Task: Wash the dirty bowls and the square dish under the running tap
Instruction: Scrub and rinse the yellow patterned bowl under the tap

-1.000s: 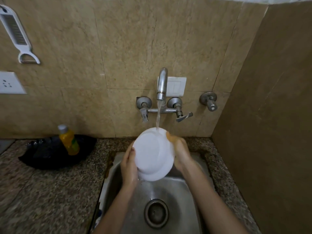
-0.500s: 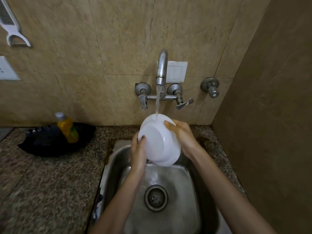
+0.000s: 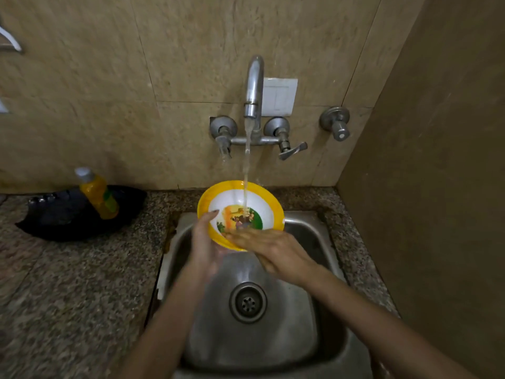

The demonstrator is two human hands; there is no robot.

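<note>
Yellow-rimmed and white inside, with a colourful picture printed on its bottom, the bowl (image 3: 266,207) is being held over the back of the steel sink (image 3: 287,340), tilted so its opening is facing the person. Water (image 3: 246,170) is running from the tap (image 3: 254,86) on the tiled wall and falling straight into the bowl, landing on the picture. The left hand (image 3: 205,242) is gripping the bowl at its near left edge, cupping it from below with one finger hooked over the yellow rim. The right hand (image 3: 273,250) is lying flat with straight fingers across the near inside of the bowl, touching it without grasping; it is blurred. The drain (image 3: 248,302) is showing below both wrists. On the speckled stone counter (image 3: 68,283) to the left, a yellow bottle (image 3: 98,194) is leaning on a black bag (image 3: 68,217) against the wall, well apart from the sink.
</note>
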